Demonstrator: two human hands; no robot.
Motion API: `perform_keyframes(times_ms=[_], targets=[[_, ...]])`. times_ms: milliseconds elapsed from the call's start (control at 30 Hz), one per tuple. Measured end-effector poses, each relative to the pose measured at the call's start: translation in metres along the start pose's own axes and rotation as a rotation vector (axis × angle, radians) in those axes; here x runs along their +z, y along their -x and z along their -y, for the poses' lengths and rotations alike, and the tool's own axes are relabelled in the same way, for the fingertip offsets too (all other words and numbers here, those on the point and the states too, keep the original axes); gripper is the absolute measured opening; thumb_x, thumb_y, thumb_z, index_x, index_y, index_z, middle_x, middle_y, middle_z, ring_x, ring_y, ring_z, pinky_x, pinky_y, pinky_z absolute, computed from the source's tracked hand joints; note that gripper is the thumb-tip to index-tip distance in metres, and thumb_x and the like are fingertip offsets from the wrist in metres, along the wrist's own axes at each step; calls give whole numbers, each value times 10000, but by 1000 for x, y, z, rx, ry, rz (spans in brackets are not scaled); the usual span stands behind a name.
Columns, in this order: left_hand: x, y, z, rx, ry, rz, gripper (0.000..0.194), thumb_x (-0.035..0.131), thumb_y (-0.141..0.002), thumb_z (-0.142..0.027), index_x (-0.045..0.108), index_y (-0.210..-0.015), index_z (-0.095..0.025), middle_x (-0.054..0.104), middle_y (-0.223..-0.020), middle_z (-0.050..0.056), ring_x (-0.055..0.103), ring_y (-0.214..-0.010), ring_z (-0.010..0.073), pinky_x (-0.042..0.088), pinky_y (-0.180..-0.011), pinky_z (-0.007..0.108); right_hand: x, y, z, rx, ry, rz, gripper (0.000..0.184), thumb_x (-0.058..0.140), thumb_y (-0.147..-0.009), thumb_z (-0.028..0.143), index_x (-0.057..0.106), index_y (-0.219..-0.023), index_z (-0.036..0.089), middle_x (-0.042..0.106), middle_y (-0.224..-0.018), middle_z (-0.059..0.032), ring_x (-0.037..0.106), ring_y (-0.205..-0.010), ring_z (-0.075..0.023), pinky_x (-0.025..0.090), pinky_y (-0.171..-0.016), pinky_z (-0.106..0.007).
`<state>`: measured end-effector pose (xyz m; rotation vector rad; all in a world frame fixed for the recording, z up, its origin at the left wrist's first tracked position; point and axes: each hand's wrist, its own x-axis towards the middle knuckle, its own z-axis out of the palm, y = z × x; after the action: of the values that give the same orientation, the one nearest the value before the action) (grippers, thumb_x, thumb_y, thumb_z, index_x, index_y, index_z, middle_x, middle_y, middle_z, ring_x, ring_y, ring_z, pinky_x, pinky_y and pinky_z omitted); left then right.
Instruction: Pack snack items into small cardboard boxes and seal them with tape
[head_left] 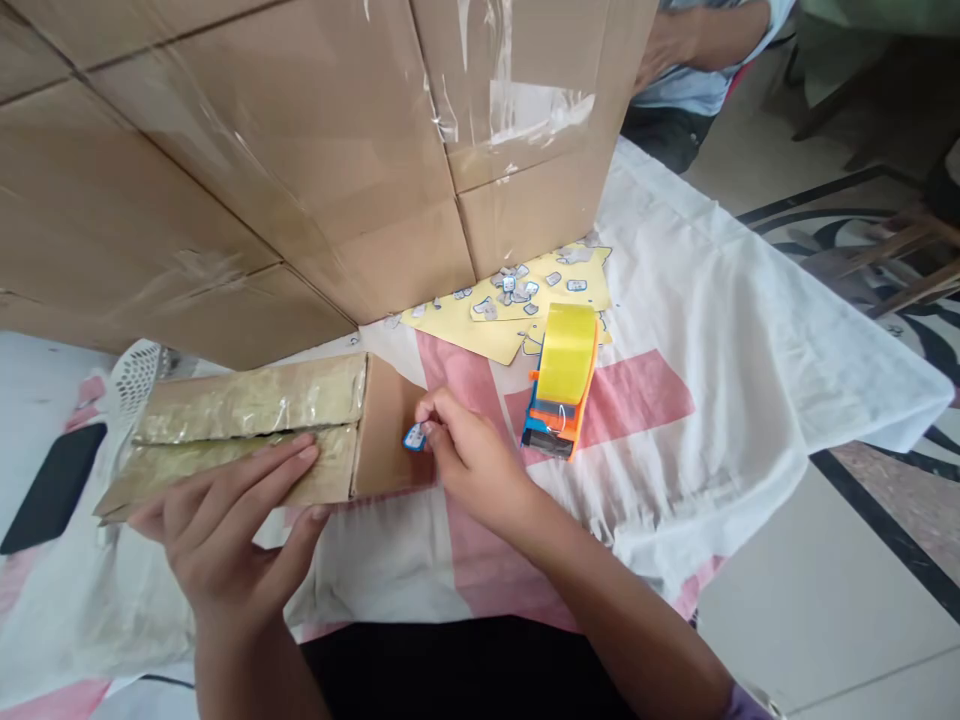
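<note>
A small taped cardboard box [390, 430] lies on the cloth in front of me. My left hand [232, 530] rests on its top with fingers stretched out, the thumb near the front edge. Between thumb and fingers, my right hand [469, 450] pinches a small blue-edged sticker [413, 437] close to the box's right end; whether it touches the cardboard I cannot tell. A tape dispenser [562, 380] with a yellow roll sits right of that hand. Behind it, yellow sheets [487, 338] carry several loose small stickers [517, 288].
Large taped cartons [300, 180] stand along the back. At the left are a black phone [52, 487] and a white perforated basket [136, 375]. A pink-and-white tablecloth [712, 330] covers the table. Another person's arm [697, 45] shows at the upper right.
</note>
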<state>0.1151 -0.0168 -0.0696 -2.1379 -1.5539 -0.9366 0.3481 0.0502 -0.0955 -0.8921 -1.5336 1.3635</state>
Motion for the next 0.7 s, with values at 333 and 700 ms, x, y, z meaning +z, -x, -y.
perform_keyframes(times_ms=[333, 700], targets=[[2, -3, -2, 18, -23, -22, 272, 699, -817, -276, 737, -1082, -229, 770, -1099, 67, 673, -986, 275, 393, -994, 489, 17, -3, -6, 112, 42, -82, 147, 437, -948, 159, 504, -1007, 276, 635, -957, 1, 639, -893, -193, 488, -790, -315], [12, -8, 6, 61, 100, -119, 442, 765, -736, -330, 758, -1178, -320, 779, -1113, 10, 704, -860, 268, 425, -857, 417, 16, 1, -3, 78, -12, -63, 136, 471, -929, 134, 530, -1002, 232, 634, -985, -6, 630, -925, -164, 498, -797, -293]])
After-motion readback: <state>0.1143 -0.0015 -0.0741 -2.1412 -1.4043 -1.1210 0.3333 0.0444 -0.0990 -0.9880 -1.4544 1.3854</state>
